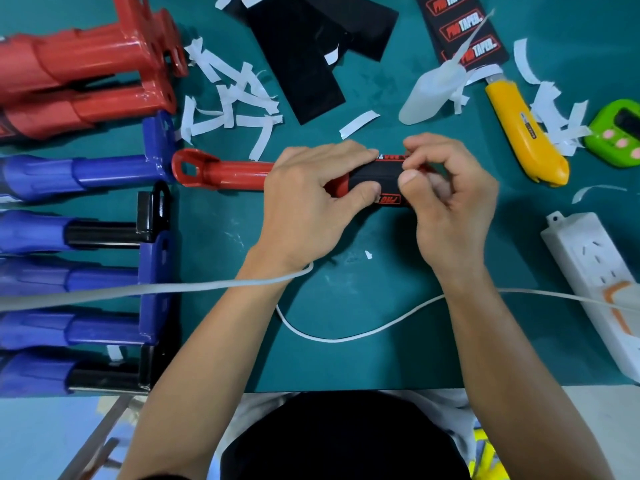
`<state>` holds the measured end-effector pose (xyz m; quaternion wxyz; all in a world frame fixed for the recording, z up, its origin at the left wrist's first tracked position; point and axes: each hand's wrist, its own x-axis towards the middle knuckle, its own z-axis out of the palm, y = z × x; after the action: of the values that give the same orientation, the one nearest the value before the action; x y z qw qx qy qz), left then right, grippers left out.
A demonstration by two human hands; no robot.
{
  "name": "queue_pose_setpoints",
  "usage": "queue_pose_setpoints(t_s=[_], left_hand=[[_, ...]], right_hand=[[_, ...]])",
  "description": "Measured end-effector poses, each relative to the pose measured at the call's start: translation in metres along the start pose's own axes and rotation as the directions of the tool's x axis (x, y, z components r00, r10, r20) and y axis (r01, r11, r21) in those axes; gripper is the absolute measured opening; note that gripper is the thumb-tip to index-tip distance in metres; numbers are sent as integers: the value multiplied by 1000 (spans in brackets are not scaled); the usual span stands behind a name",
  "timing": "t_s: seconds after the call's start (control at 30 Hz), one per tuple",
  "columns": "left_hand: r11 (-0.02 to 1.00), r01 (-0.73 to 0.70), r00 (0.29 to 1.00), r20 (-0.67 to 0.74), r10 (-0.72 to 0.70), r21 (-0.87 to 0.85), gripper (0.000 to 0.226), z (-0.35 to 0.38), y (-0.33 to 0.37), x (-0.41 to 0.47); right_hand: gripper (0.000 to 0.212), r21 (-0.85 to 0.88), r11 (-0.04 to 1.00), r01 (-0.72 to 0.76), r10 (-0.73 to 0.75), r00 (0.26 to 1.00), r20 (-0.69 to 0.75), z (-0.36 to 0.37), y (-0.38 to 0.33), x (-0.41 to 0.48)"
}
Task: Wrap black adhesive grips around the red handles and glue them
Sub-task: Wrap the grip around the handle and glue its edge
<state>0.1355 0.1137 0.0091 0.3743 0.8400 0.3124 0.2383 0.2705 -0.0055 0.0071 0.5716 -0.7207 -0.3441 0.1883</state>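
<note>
Red handle [225,173] on teal mat [363,306], white paper scraps [228,98] scattered

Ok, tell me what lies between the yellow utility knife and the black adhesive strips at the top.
In the head view, a translucent white glue bottle lies between the yellow utility knife and the black adhesive strips.

Yellow knife [526,133] beside green timer [614,135]
</note>
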Motion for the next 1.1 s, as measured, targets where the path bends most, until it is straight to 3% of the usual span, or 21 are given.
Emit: queue_pose_setpoints(t_s=[0.13, 0.23, 0.47, 1.1], left_hand=[[999, 36, 999, -25, -36, -3, 28, 1, 0, -1], [999, 46, 997, -54, -46, 0, 30, 2, 0, 1], [1000, 17, 998, -66, -17, -2, 34, 1, -5, 1], [1000, 16, 998, -68, -15, 17, 39, 4, 1, 2]], right_hand=[[39, 9, 999, -37, 35, 983, 181, -1, -1, -1], [41, -28, 1000, 6, 1, 975, 223, -5, 2, 4], [21, 60, 997, -40, 31, 988, 151, -1, 2, 6], [17, 25, 998, 50, -50, 999, -6, 9, 6, 3]])
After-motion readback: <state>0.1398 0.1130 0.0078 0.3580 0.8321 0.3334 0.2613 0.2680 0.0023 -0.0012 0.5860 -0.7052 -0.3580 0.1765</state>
